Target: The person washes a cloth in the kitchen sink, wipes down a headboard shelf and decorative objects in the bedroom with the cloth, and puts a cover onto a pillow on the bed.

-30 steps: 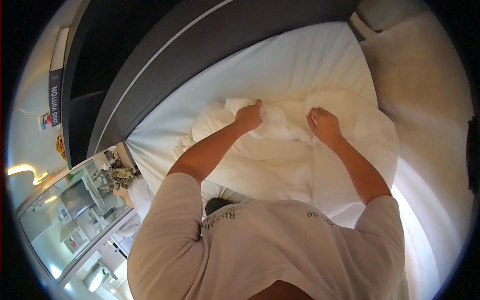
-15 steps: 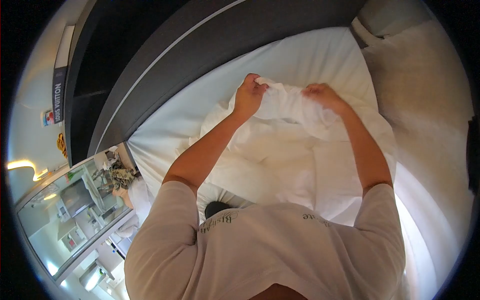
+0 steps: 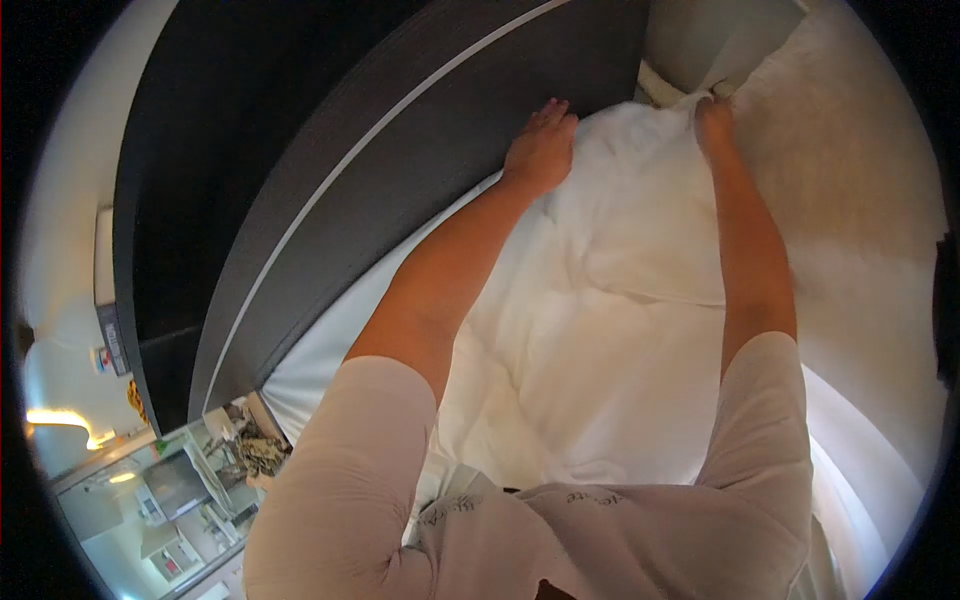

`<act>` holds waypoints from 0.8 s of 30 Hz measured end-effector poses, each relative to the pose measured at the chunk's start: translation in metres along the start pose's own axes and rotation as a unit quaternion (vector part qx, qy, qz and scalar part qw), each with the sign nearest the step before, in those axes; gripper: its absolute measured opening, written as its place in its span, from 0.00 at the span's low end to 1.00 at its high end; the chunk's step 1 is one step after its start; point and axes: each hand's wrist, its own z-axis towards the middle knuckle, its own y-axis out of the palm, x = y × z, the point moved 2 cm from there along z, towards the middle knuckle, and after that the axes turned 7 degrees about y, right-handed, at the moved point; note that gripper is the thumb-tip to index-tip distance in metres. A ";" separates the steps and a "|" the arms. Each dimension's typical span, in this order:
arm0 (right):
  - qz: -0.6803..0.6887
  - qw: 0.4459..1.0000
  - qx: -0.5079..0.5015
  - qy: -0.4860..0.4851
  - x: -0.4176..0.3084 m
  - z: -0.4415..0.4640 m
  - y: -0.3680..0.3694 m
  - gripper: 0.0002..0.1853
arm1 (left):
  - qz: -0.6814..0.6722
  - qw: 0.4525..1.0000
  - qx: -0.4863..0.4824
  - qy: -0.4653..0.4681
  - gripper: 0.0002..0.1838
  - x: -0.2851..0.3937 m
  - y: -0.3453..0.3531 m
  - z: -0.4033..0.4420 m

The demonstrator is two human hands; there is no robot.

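A white duvet (image 3: 620, 350) lies spread over the bed, its far edge up near the dark headboard (image 3: 440, 150). At that edge, beside the headboard, is my left hand (image 3: 542, 150); its fingers point away from me, and what they hold, if anything, is hidden. My right hand (image 3: 714, 122) is closed on the duvet's far right corner, close to the beige curtain. Part of the pale fitted sheet (image 3: 335, 335) shows to the left of the duvet.
The beige curtain (image 3: 850, 200) hangs along the right side. A mirror or glass panel (image 3: 150, 520) reflects a room at the lower left. Patterned cloth (image 3: 262, 452) lies beside it. A book (image 3: 112, 335) stands at the far left.
Both hands have moved farther away toward the headboard, carrying the duvet's edge with them. The duvet, bunched before, is now stretched out over more of the sheet. The view has shifted.
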 end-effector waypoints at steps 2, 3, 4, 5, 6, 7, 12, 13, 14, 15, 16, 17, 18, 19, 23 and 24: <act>0.176 0.948 -0.169 0.206 0.019 0.000 0.018 0.22 | 0.024 0.999 -0.017 0.025 0.17 -0.006 0.015 0.007; 0.200 0.926 -0.217 0.234 0.023 0.002 0.029 0.22 | -0.004 0.999 -0.048 -0.003 0.17 0.002 0.011 0.013; 0.219 0.902 -0.263 0.263 0.026 0.003 0.040 0.22 | -0.032 0.996 -0.078 -0.033 0.17 0.016 0.009 0.018; 0.176 0.918 -0.274 0.225 0.029 0.006 0.055 0.22 | -0.059 0.990 -0.107 -0.064 0.17 0.028 0.007 0.020; 0.131 0.931 -0.285 0.188 0.027 0.007 0.063 0.22 | -0.087 0.989 -0.094 -0.076 0.17 0.035 0.012 0.020; 0.068 0.941 -0.300 0.144 0.024 0.013 0.067 0.22 | -0.115 0.986 -0.083 -0.090 0.17 0.043 0.017 0.018; 0.134 0.908 -0.325 0.227 -0.043 0.014 0.038 0.21 | -0.067 0.960 -0.167 0.215 0.15 0.050 0.048 0.001; 0.161 0.895 -0.329 0.253 -0.052 0.012 0.031 0.21 | -0.018 0.969 -0.182 0.166 0.15 0.042 0.052 0.003; 0.188 0.882 -0.332 0.278 -0.060 0.011 0.025 0.21 | 0.032 0.973 -0.195 0.117 0.15 0.027 0.060 0.005; 0.215 0.867 -0.334 0.302 -0.060 0.012 0.024 0.20 | 0.083 0.973 -0.206 0.068 0.14 0.020 0.052 0.011; 0.272 0.847 -0.348 0.296 -0.057 0.017 0.026 0.20 | 0.136 0.964 -0.229 -0.020 0.15 0.013 0.044 0.017; 0.328 0.824 -0.361 0.288 -0.046 0.028 0.029 0.21 | 0.128 0.964 -0.225 -0.059 0.15 0.009 0.038 0.020; 0.382 0.797 -0.374 0.280 -0.035 0.037 0.034 0.21 | 0.120 0.963 -0.222 -0.099 0.15 0.003 0.035 0.021; 0.402 0.782 -0.377 0.291 -0.022 0.041 0.044 0.21 | 0.112 0.959 -0.219 -0.139 0.15 -0.001 0.034 0.022; 0.412 0.754 -0.373 0.349 -0.010 0.028 0.050 0.21 | -0.115 0.978 -0.047 -0.165 0.12 0.022 0.029 0.019; 0.396 0.755 -0.372 0.367 -0.020 0.015 0.042 0.21 | -0.222 0.947 -0.061 -0.226 0.11 0.017 0.031 0.018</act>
